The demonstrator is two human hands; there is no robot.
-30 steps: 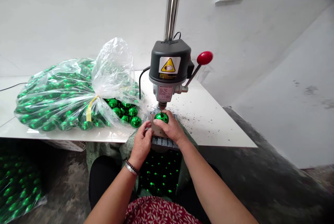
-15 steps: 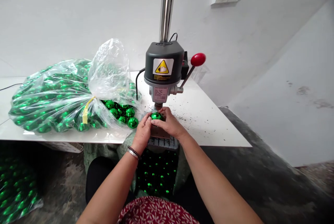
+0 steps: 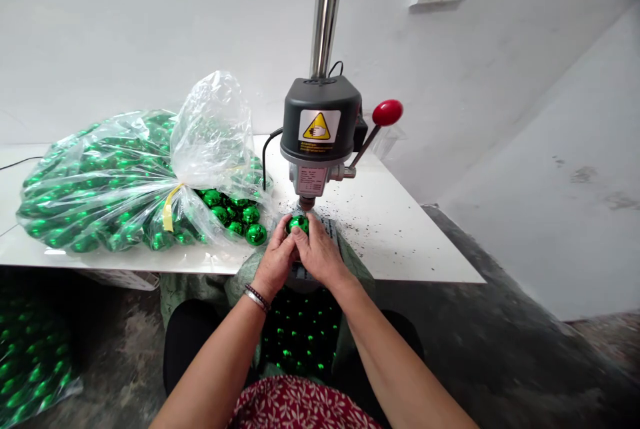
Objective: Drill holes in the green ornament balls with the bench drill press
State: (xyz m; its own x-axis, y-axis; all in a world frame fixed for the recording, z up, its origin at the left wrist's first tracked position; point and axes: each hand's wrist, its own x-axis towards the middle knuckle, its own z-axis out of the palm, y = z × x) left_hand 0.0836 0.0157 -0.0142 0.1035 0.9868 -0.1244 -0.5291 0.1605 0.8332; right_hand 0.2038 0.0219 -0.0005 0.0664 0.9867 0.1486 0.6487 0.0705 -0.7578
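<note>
Both my hands are closed around one shiny green ball (image 3: 299,223), just below the chuck of a drill press (image 3: 320,122). My left hand (image 3: 276,256) grips the ball's left side, and a dark bead bracelet and a silver one circle that wrist. From the right, my right hand (image 3: 320,250) wraps it with the thumb across the near side. Whether the ball touches the drill's tip cannot be made out. Part of the drill's base shows under and behind my hands.
Left on the white table (image 3: 415,242) lies a clear bag (image 3: 100,182) of green balls, its mouth spilling several. A red-knobbed lever (image 3: 388,112) sticks out right of the drill. Below hangs a green sack (image 3: 300,329) holding more balls. Another filled bag (image 3: 35,362) sits lower left.
My hands have turned the green ball and wrapped more fully around it; my right fingers have come down from its top. The view has shifted slightly.
</note>
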